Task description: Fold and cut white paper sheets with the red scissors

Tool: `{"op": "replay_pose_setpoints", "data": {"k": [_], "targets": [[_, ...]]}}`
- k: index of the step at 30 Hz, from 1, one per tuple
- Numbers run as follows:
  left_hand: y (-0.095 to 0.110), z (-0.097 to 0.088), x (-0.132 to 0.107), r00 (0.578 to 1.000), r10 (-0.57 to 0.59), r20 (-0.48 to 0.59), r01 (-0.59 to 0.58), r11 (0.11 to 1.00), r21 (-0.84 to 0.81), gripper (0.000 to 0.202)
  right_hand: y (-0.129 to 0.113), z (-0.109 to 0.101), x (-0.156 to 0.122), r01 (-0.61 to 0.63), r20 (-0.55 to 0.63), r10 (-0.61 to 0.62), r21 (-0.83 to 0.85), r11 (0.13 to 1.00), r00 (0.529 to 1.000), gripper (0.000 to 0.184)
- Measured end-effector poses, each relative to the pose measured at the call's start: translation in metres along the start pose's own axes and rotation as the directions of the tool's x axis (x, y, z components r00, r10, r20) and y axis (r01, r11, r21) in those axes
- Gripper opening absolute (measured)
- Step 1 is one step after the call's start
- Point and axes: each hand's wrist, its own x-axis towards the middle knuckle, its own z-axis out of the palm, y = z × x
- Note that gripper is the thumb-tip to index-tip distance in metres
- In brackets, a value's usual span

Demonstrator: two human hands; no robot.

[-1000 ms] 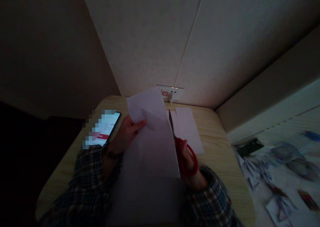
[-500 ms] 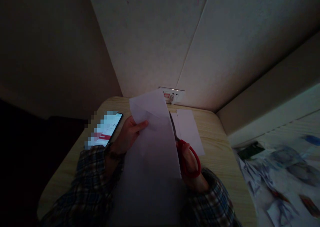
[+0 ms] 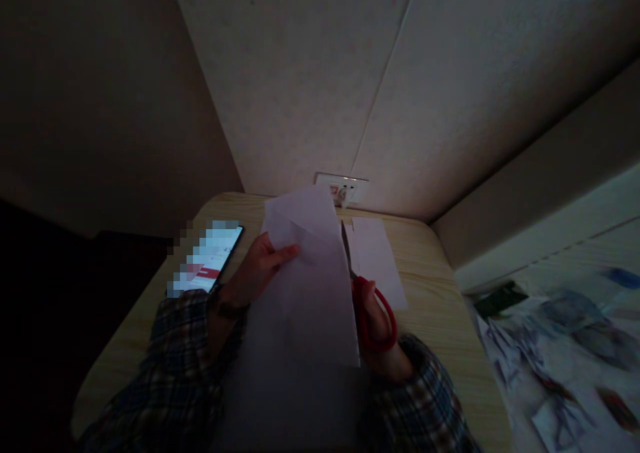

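Observation:
A white sheet of paper (image 3: 315, 293) is raised over the table in front of me. My left hand (image 3: 263, 265) pinches its left edge, thumb on top and the other fingers hidden behind the sheet. Red-handled scissors (image 3: 389, 326) are in my right hand (image 3: 377, 323), at the sheet's right edge. Their dark blade points away from me along that edge; whether both blades are together is hard to see. Beyond the scissors, another piece of white paper (image 3: 377, 256) lies flat on the table.
The pale wooden table (image 3: 430, 293) stands against the wall. A lit phone (image 3: 213, 260) lies at its left side. Low on the wall is a socket plate (image 3: 353, 188). To the right, a lower surface holds crumpled papers (image 3: 515, 353), plastic wrapping and a blue item (image 3: 623, 278).
The raised sheet's top edge has dipped slightly and shifted a little right with my left hand. The scissors have moved only slightly along its edge.

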Motion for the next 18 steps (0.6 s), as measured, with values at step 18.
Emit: {"op": "replay_pose_setpoints", "data": {"k": [18], "targets": [[-0.0063, -0.0004, 0.0009, 1.000, -0.010, 0.021, 0.009, 0.999, 0.033, 0.021, -0.0061, 0.0020, 0.0048, -0.074, 0.044, 0.068, 0.155, 0.985, 0.997, 0.051]]}}
